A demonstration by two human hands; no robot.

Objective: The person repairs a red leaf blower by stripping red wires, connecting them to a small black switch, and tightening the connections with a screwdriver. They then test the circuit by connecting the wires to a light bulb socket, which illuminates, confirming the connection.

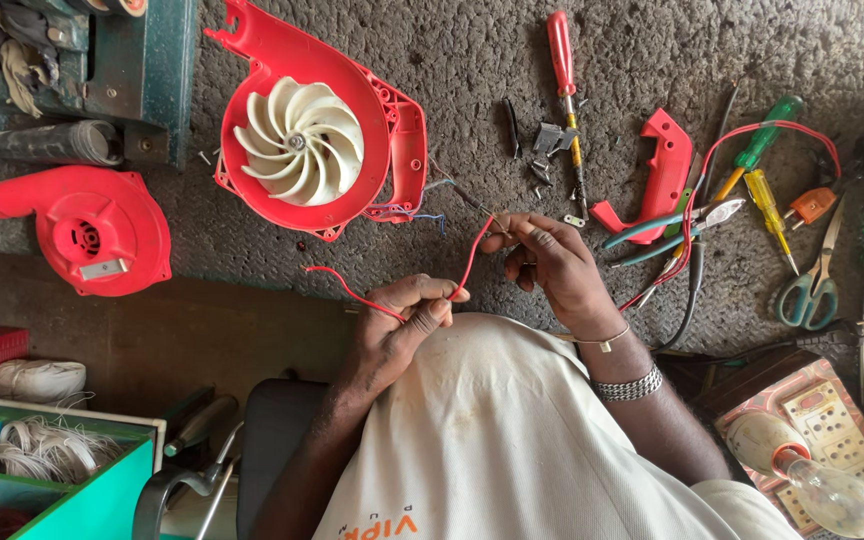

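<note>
Presently, both hands work a thin red insulated wire (467, 262) above the grey textured mat (472, 60). Seen from the head camera looking down, the person's body is at the lower edge of the picture, so the hand at picture-left is taken as the left hand (402, 325) — its fingers are closed narrowly on the wire, with a free tail curling out to the side. The right hand (549, 262), wearing a metal bracelet, pinches the wire's other end between thumb and fingertips near the mat. The wire spans the gap between both hands, just below the open red plastic blower housing with its white fan wheel (302, 140). Judged by its thinness and curl, the wire is light, limp and easily kinked; hold it on the insulation close to the working end — not by the bare tip. A red-handled screwdriver (562, 60) and blue-handled pliers (667, 225) lie nearby.
</note>
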